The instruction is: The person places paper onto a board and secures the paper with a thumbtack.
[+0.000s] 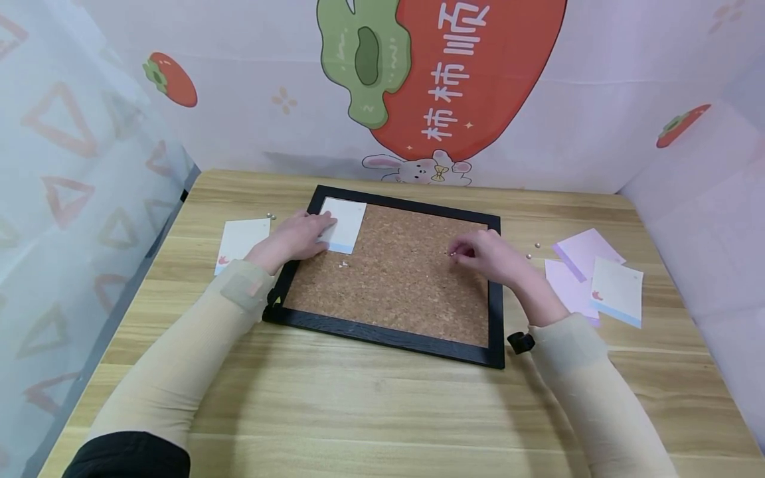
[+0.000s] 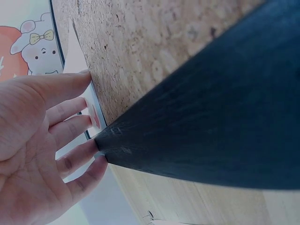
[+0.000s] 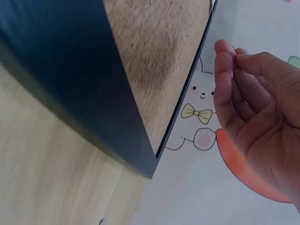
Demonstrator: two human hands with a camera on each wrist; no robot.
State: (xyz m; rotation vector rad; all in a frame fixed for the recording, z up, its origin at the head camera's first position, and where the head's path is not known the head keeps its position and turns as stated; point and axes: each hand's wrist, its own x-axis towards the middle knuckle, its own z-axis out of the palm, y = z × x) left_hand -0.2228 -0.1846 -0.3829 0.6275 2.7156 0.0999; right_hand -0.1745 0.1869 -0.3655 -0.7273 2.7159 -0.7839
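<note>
A black-framed cork board [image 1: 388, 279] lies on the table. On its upper left corner is a white note card [image 1: 345, 222] with a blue lower edge. My left hand [image 1: 295, 238] rests on the card's left side, fingers extended; in the left wrist view its thumb and fingers lie along the card and frame [image 2: 154, 126]. Over the right part of the cork, my right hand [image 1: 487, 255] pinches a tiny pin between thumb and fingertips. The pin shows only as a small glint in the head view and is hidden by the fingers in the right wrist view.
A small whitish piece [image 1: 343, 265] lies on the cork below the card. Left of the board is another note card [image 1: 242, 240] with small round-headed pins [image 1: 271, 216]. To the right are two pins [image 1: 528, 256], purple note sheets [image 1: 588, 251] and a white card [image 1: 618, 289].
</note>
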